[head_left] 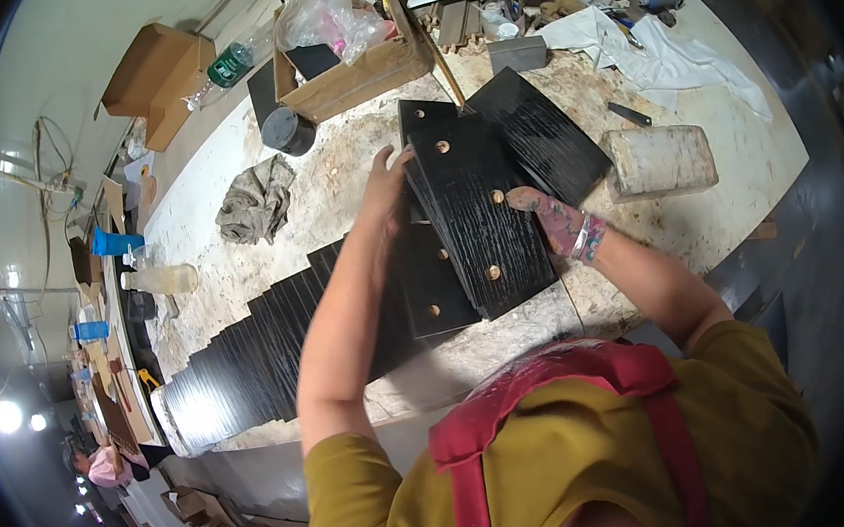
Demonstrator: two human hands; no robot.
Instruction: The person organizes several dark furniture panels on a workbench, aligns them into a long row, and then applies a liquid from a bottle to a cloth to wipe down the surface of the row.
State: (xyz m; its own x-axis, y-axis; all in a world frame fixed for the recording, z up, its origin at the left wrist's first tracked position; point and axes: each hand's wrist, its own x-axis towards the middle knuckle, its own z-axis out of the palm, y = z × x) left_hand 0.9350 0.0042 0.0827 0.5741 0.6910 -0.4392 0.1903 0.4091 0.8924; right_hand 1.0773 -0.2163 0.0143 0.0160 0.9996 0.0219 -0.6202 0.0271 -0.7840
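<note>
A stack of black wood-grain panels (481,243) with round holes lies slightly askew in front of me, over another black holed panel (436,287). My left hand (390,181) is bare and reaches the stack's left edge, fingers apart and stretched out. On the right edge my right hand (554,220), in a patterned glove, grips the stack with its thumb on the top face beside a hole. Its other fingers are mostly hidden. A black panel without visible holes (542,138) lies beyond, to the right. A long row of overlapping black panels (258,343) fans out to the left.
A wrapped block (661,160) and a black-handled tool (629,113) lie right. A cardboard box (356,84) holding plastic bags, a black round container (287,132) and a crumpled rag (256,202) are farther left. White cloth (665,61) and tools clutter the far right.
</note>
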